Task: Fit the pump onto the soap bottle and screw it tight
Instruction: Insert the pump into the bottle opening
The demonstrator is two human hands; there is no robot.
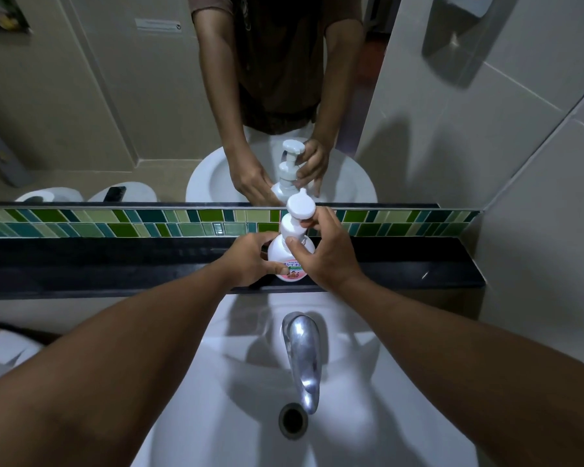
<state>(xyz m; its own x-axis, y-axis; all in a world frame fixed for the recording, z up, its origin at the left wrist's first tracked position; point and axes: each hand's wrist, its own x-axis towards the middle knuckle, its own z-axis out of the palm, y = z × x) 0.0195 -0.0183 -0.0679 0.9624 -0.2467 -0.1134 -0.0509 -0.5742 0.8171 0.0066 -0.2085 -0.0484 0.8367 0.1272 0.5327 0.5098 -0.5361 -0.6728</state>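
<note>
Screwing the pump down onto the soap bottle, which stands on the dark ledge behind the basin.

Nearest me is the white basin (351, 416) with its chrome tap (302, 352). Beyond it, on the dark ledge (115, 264), stands the soap bottle (284, 254), in the middle of the ledge. My left hand (246, 261) is closed round the bottle's body from the left, thumb across the label, to keep it from turning or tipping. My right hand (327, 251) comes in from the right, thumb and fingertips pinching the pump (299, 214) at its collar, where a twist bites on the thread. The pump sits upright on the neck; how tight, I can't tell. Farther back run the green tiles (81, 220) and the mirror (115, 112), which repeats both hands.
</note>
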